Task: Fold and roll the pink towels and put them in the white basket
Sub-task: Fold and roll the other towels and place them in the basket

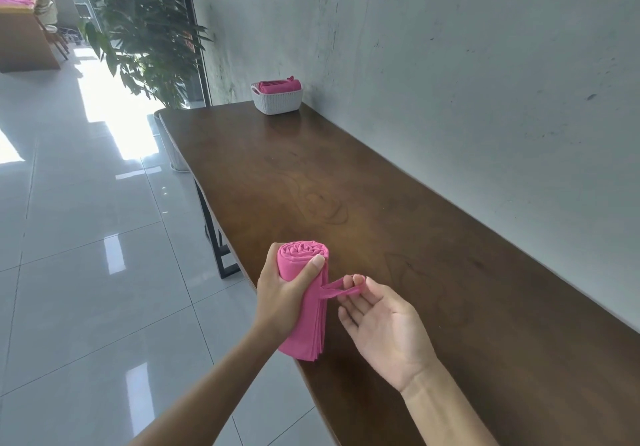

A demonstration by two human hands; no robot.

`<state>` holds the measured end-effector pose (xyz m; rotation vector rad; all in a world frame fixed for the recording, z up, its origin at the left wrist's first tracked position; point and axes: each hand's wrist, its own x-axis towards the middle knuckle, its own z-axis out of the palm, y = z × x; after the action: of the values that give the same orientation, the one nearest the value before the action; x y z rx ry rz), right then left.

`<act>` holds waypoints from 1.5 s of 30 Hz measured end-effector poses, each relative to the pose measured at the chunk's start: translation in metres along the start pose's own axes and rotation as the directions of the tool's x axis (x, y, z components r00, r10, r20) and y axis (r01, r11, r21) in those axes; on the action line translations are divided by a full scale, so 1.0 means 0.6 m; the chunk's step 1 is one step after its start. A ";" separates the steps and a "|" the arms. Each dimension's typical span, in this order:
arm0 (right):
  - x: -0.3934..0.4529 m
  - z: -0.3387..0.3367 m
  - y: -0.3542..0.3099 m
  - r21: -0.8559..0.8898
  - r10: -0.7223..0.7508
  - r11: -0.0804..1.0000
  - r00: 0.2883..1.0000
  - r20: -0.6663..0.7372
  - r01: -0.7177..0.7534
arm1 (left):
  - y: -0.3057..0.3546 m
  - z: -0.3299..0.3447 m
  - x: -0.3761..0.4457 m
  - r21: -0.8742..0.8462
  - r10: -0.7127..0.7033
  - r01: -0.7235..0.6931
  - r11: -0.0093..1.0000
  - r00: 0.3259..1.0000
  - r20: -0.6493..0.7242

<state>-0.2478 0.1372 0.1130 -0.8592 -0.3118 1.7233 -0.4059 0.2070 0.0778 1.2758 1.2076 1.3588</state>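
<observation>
Over the near edge of the dark wooden counter (398, 238), the left hand (284, 293) wraps its fingers and thumb around a rolled pink towel (303, 286), held upright with its spiral end facing up. The right hand (384, 324), palm up, pinches a loose strip of that towel at its fingertips. Far down the counter by the wall sits the white basket (277, 101), with pink towels (280, 85) inside.

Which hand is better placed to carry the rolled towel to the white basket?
Probably the left hand: it grips the rolled towel, while the right hand only pinches a loose edge.
</observation>
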 end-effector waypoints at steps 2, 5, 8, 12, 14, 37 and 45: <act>-0.001 0.006 0.003 0.078 -0.047 0.996 0.999 -0.011 0.048 | -0.003 0.002 -0.002 -0.008 -0.030 0.030 1.000 1.000 0.002; -0.002 0.017 0.009 0.071 -0.112 0.991 0.993 -0.027 0.113 | -0.003 0.006 -0.007 -0.016 -0.054 0.055 0.998 0.998 0.014; 0.002 0.019 0.017 -0.020 -0.173 0.985 0.984 -0.049 0.172 | -0.001 0.010 -0.012 -0.019 -0.059 0.060 0.998 0.998 0.035; 0.007 0.015 0.021 -0.100 -0.234 0.969 0.970 -0.068 0.227 | 0.002 0.012 -0.020 -0.013 -0.070 0.071 0.997 0.996 0.063; 0.009 0.014 0.021 -0.113 -0.246 0.965 0.966 -0.076 0.237 | 0.003 0.011 -0.022 0.002 -0.060 0.060 0.998 0.995 0.084; 0.022 0.042 0.026 -0.850 -0.316 0.459 0.942 0.114 0.257 | 0.007 -0.042 -0.001 0.271 0.168 -0.290 0.918 0.902 0.398; 0.037 0.076 0.060 -0.855 -0.367 0.455 0.927 0.075 0.249 | 0.021 -0.106 0.007 0.297 0.031 -0.207 0.932 0.863 0.504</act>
<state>-0.3072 0.1553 0.1147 -1.5035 -1.2498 1.0787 -0.4697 0.2048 0.0913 1.8419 1.0332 0.8348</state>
